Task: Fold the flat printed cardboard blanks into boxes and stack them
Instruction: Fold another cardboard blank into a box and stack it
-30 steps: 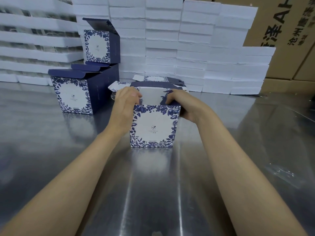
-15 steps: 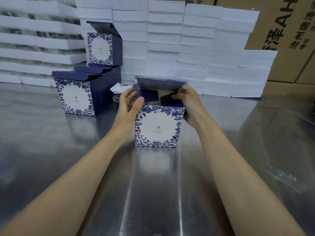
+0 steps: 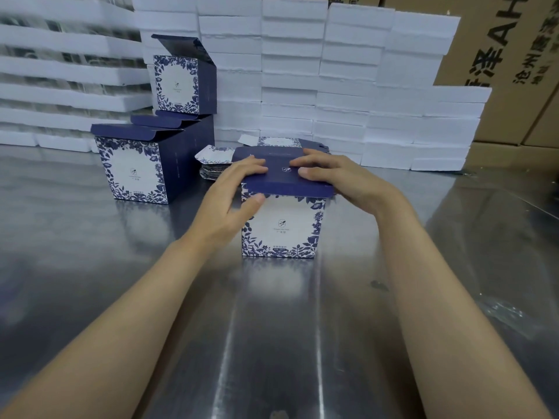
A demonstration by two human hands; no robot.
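A blue-and-white floral box (image 3: 281, 229) stands upright on the steel table (image 3: 272, 343) in the middle. Its dark blue lid (image 3: 273, 176) is folded down over the top. My left hand (image 3: 233, 195) lies with straight fingers on the lid's left part, thumb against the front face. My right hand (image 3: 335, 176) presses flat on the lid's right part. To the left stand two folded boxes (image 3: 136, 170) side by side with their lids up, and a third folded box (image 3: 178, 83) sits on top of them. A pile of flat printed blanks (image 3: 216, 167) lies behind my hands.
White foam blocks (image 3: 302, 71) are stacked in a wall along the table's back. Brown cartons (image 3: 499, 55) stand at the back right. A scrap of clear plastic (image 3: 502, 313) lies on the table at the right.
The lid stood raised half a second ago and is now folded down over the box. Both hands came from the box's upper edges onto the lid.
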